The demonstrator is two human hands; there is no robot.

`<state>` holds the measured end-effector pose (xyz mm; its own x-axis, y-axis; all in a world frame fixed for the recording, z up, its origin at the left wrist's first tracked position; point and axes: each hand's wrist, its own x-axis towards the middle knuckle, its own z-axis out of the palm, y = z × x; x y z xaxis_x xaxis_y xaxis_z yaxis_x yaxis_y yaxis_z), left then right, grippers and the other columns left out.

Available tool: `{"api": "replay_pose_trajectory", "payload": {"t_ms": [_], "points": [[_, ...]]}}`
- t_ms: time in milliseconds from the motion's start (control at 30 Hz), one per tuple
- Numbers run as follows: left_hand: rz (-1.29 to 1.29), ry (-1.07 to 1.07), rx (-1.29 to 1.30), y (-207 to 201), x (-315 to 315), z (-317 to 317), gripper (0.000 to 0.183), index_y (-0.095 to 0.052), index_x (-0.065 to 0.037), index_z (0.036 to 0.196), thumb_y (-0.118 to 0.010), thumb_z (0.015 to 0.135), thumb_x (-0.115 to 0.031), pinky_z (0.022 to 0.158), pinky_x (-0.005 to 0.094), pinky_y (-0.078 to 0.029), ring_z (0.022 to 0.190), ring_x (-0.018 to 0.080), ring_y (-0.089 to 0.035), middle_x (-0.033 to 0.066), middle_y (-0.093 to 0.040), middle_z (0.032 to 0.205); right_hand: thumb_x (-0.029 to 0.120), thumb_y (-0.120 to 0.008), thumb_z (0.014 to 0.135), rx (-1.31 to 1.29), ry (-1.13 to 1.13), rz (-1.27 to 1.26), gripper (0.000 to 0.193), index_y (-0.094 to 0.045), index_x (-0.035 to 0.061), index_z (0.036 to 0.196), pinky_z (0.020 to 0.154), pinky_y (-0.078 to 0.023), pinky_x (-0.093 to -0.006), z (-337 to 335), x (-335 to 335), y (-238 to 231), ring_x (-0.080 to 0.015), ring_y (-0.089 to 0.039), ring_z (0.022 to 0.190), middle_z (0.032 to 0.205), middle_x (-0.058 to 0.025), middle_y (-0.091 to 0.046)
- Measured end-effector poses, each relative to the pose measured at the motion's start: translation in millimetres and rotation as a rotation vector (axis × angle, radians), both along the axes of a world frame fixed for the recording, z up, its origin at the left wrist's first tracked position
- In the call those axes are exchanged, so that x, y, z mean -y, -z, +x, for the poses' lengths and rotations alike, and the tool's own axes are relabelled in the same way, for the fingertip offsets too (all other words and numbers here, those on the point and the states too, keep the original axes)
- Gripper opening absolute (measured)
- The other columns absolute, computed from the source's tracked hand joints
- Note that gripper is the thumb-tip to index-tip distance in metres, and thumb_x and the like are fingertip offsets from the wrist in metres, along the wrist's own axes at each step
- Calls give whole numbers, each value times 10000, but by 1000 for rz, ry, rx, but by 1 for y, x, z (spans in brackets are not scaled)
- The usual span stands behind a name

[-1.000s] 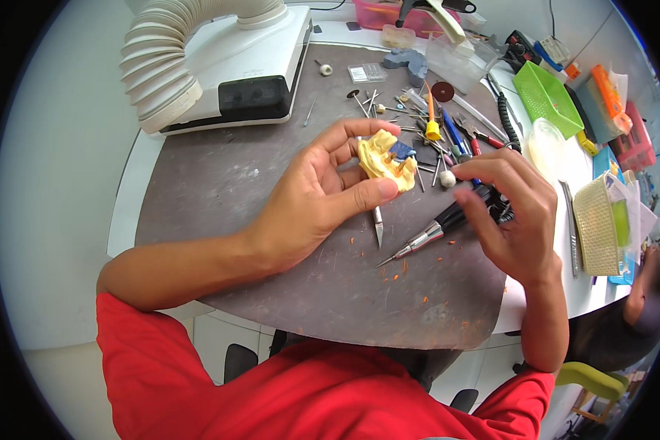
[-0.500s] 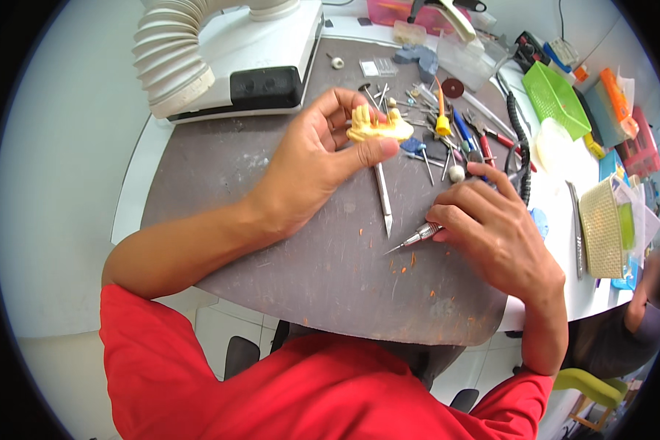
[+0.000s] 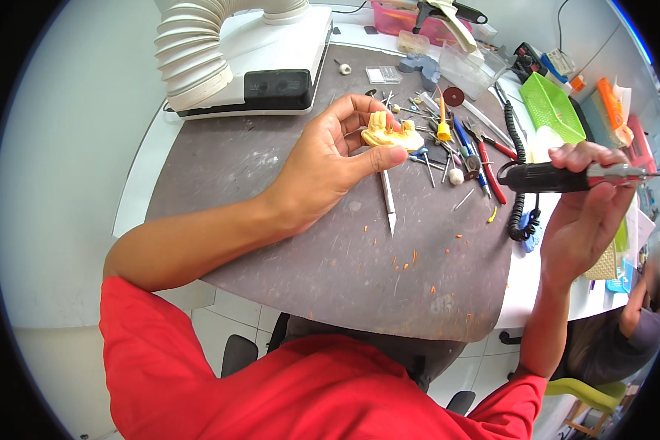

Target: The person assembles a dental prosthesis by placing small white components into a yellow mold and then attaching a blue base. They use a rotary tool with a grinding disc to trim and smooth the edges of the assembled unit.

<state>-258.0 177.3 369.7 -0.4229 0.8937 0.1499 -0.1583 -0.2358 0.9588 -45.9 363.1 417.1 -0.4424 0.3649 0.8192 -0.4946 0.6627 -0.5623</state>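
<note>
My left hand (image 3: 311, 169) holds a yellow dental model (image 3: 388, 141) between thumb and fingers, above the grey bench mat. Teeth stand up along its top edge. On the right, my raised right hand (image 3: 579, 235) is closed around a black and silver rotary handpiece (image 3: 546, 177), whose thin bur points to the right. A white-handled craft knife (image 3: 388, 199) lies on the mat below the model, its upper end hidden behind my left hand. Loose burs, red-handled pliers (image 3: 495, 180) and a yellow-capped orange tool (image 3: 443, 128) lie just beyond the model.
A white machine (image 3: 271, 88) with a ribbed hose stands at the back left. A coiled black cord (image 3: 517, 191) runs along the right side. Beyond it are a green basket (image 3: 553, 110) and a cream basket (image 3: 601, 265). Orange shavings dot the mat (image 3: 330, 264). Another person (image 3: 623, 345) sits far right.
My right hand has lifted the handpiece off to the right, and its tip has swung from pointing left over the mat to pointing right. My left hand still holds the model.
</note>
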Motion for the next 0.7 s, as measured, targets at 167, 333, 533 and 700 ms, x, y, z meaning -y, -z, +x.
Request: {"api": "replay_pose_trajectory", "payload": {"t_ms": [167, 333, 533, 700], "points": [[-4, 33, -244, -3, -2, 0, 413, -546, -38, 1226, -752, 867, -24, 1037, 305, -465, 1168, 150, -580, 79, -628, 1211, 410, -459, 1064, -101, -22, -212, 446, -443, 47, 1323, 795, -489, -349, 6, 1, -18, -207, -573, 837, 928, -89, -551], [43, 43, -760, -7, -6, 11, 426, -627, -58, 1181, -800, 793, -29, 1021, 328, -493, 1134, 200, -615, 79, -642, 1191, 421, -450, 1069, 92, 23, -348, 503, -479, 0, 1343, 611, -384, -224, 14, 14, -38, -90, -456, 698, 875, -36, -501], [-108, -27, -1087, -6, -5, 21, 478, -628, -48, 1175, -842, 760, -150, 893, 323, -513, 1096, 250, -628, 108, -637, 1146, 228, -576, 1000, 296, 64, -306, 440, -555, 27, 1391, 580, -375, -182, 2, 33, -43, -22, -493, 649, 721, 20, -554], [44, -195, -1182, -4, -3, 21, 493, -604, -32, 1213, -822, 795, -175, 954, 358, -480, 1122, 281, -619, 124, -642, 1184, 203, -586, 1010, 264, 20, -272, 467, -517, -10, 1420, 773, -466, -190, 13, 41, -52, -62, -600, 810, 882, -14, -623]]}}
